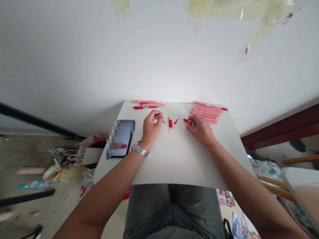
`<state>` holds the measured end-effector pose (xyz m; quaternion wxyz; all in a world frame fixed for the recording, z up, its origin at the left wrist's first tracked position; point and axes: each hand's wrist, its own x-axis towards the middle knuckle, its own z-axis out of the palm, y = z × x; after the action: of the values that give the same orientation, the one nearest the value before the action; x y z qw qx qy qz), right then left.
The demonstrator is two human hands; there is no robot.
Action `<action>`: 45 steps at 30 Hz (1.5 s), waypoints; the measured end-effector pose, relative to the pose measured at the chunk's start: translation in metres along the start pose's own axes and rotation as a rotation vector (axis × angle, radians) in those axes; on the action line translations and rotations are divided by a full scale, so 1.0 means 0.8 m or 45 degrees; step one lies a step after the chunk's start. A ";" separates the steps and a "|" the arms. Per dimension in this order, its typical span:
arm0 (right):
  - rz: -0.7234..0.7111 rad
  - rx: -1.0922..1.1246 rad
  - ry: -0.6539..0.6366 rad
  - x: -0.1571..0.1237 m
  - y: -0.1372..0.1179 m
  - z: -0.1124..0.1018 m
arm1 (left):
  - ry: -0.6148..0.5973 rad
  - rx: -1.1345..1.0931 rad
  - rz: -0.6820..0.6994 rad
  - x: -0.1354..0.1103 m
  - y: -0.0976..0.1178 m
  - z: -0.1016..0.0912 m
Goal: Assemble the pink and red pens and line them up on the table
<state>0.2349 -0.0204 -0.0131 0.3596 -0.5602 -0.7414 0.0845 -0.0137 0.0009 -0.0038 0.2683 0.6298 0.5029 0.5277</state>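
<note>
So, the right hand [200, 129] is pinching a red pen piece [186, 121], and the left hand [151, 126] is loosely curled, can't tell if it's holding anything. Between them: red grip sleeve [170, 123], thin refill [169, 128], little red cone tip [176, 121].

Red pen parts [170, 123], white table [174, 159] (grey trousers [149, 209], too).

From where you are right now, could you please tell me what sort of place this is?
Probably a lived-in room, perhaps at home: a white table stands by a tape-marked wall, with a plastic bottle on the tiled floor.
</note>
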 end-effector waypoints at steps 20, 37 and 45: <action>-0.055 -0.088 -0.077 -0.001 -0.004 0.001 | -0.007 -0.001 0.006 0.000 0.000 0.000; 0.153 0.168 0.051 0.003 0.006 -0.006 | -0.006 -0.021 -0.002 0.001 0.000 0.000; 0.238 0.325 0.190 0.005 0.012 -0.010 | 0.004 -0.046 -0.018 0.001 -0.002 0.001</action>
<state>0.2470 -0.0155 -0.0103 0.4725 -0.5813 -0.6405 0.1695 -0.0135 0.0023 -0.0055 0.2825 0.6204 0.4980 0.5360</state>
